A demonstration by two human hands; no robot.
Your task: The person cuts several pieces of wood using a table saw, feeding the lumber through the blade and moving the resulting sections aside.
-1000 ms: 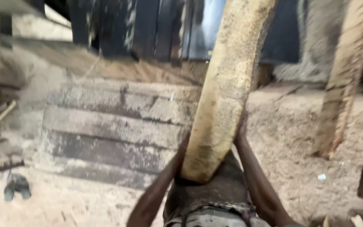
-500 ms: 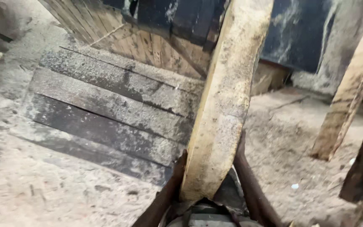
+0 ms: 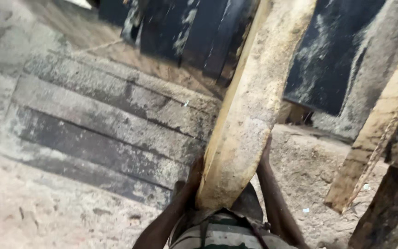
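Rough timber slab [image 3: 249,115] carried end-on, lower end braced against the body.

The slab is clasped from both sides: left hand [image 3: 194,173] pressed to its left edge, right hand [image 3: 266,150] to its right, each grip closed on the wood, seemingly to steady its weight. Dusty planks [image 3: 102,120] are laid on the sawdust floor [image 3: 47,207]; a leaning board [image 3: 378,143] is seen at right. Fingers are mostly hidden; the slab's top is cut off.

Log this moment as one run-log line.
left hand: grips plank edge | right hand: grips opposite edge | wooden plank: held upright, tilted | below: stacked boards, sawdust ground
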